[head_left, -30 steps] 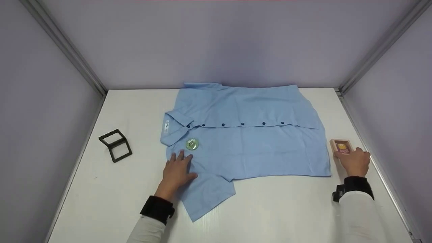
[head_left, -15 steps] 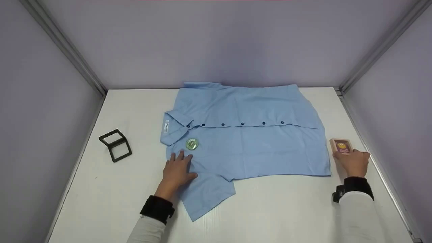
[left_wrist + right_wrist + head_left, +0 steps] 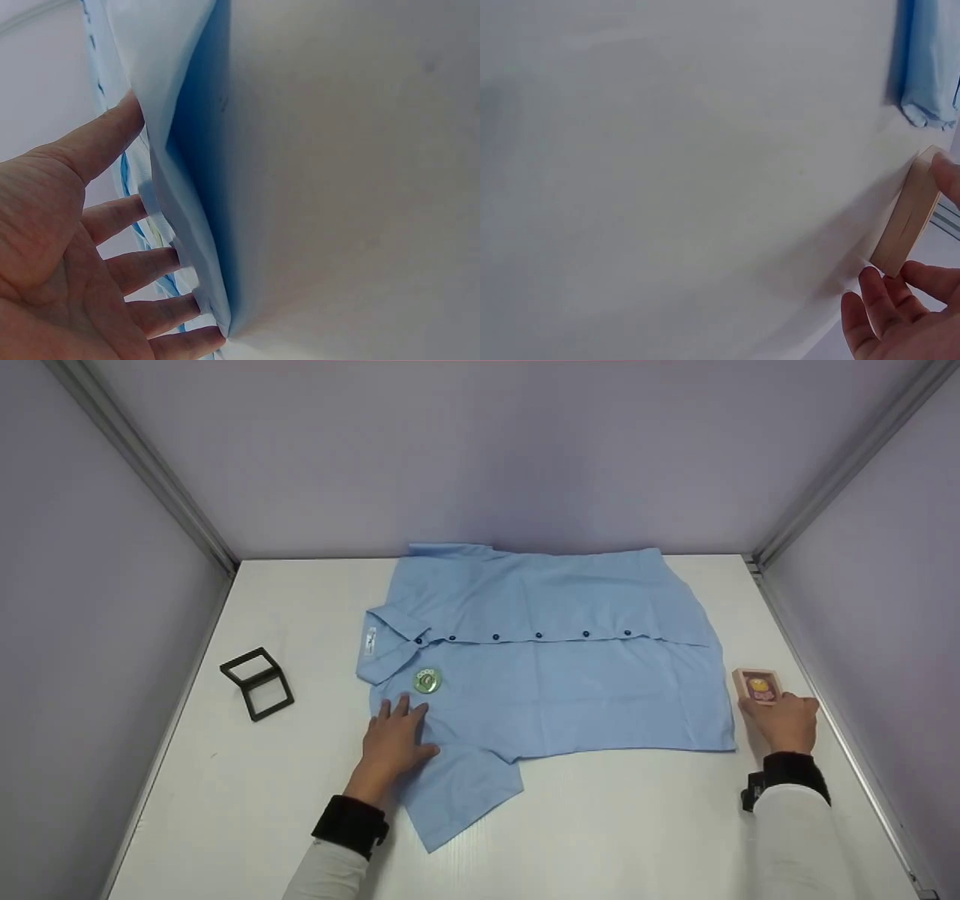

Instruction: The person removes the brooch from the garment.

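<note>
A light blue short-sleeved shirt [image 3: 585,697] lies flat, collar to the left and dark buttons across its middle. My left hand [image 3: 390,746] rests on it near the lower sleeve, fingers spread and straight, just below a round green pin badge [image 3: 427,680]. In the left wrist view those fingers [image 3: 154,266] touch the cloth's edge. Beyond the shirt's hem, my right hand [image 3: 789,724] pinches a small wooden box [image 3: 741,687] with a yellow figure on a dark red ground inside. The right wrist view has the thumb on one end of the box [image 3: 906,214] and fingertips at the other.
A black hinged frame [image 3: 244,682] with two square openings stands unfolded on the white table [image 3: 202,802] at the left. Grey walls [image 3: 480,457] enclose the back and both sides. The right wall's base rail [image 3: 862,784] runs close beside the right hand.
My right hand has shifted very slightly left, with its fingers closer to the wooden box. The left hand, shirt and black frame have stayed put.
</note>
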### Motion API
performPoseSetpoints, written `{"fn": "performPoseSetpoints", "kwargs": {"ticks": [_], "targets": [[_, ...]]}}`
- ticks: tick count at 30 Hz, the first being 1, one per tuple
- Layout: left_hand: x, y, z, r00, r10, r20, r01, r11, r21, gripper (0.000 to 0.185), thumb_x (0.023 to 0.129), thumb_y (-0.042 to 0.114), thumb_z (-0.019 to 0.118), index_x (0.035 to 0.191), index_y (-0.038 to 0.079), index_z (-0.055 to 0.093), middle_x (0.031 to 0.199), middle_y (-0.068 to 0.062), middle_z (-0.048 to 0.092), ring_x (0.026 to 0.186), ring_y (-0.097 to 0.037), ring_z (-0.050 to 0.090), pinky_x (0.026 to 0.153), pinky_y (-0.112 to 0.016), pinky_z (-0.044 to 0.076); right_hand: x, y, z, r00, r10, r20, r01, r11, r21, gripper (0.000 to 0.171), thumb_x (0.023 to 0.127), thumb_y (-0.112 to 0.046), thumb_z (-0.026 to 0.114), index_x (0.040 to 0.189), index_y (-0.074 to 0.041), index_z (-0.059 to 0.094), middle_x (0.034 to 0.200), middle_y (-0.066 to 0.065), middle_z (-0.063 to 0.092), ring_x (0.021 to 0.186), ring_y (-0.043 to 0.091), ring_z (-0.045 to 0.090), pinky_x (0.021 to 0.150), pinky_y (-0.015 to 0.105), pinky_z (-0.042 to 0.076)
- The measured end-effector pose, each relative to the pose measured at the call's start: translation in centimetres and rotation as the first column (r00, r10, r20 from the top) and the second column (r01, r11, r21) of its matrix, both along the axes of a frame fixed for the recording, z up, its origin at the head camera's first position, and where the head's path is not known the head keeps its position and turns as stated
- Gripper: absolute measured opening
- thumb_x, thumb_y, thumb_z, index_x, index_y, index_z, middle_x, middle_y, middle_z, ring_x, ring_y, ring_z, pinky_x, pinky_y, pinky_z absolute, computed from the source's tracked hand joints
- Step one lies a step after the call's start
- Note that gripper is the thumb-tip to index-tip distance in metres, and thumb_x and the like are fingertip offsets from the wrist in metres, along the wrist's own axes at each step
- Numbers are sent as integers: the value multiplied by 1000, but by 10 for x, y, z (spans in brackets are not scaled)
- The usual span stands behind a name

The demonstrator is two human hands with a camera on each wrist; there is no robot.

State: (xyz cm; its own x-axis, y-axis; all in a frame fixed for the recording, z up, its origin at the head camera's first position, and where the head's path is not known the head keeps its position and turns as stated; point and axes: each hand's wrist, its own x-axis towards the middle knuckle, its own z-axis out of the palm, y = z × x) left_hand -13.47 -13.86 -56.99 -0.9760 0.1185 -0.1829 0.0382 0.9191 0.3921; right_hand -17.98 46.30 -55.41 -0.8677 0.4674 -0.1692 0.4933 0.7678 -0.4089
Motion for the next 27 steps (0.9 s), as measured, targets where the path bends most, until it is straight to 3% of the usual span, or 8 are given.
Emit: {"fn": "performPoseSetpoints", "kwargs": {"ticks": [21,27], "targets": [[1,1,0,1000,3,-11,-3,1000,-11,77,75,39,84,140,7,55,149,-27,37,137,-53,27,105,-66,29,2,-3,7,999,32,13,-33,999,6,84,92,-44,61,128,28,38,125,49,30,105,53,46,88,60,45],[-1,1,1,1000,-5,-5,5,1000,-13,78,75,38,84,140,6,54,149,-27,37,137,-53,26,105,-66,29,-2,-14,17,998,-62,2,62,998,-33,89,93,-48,57,142,20,27,135,46,20,122,57,33,96,64,38]]}}
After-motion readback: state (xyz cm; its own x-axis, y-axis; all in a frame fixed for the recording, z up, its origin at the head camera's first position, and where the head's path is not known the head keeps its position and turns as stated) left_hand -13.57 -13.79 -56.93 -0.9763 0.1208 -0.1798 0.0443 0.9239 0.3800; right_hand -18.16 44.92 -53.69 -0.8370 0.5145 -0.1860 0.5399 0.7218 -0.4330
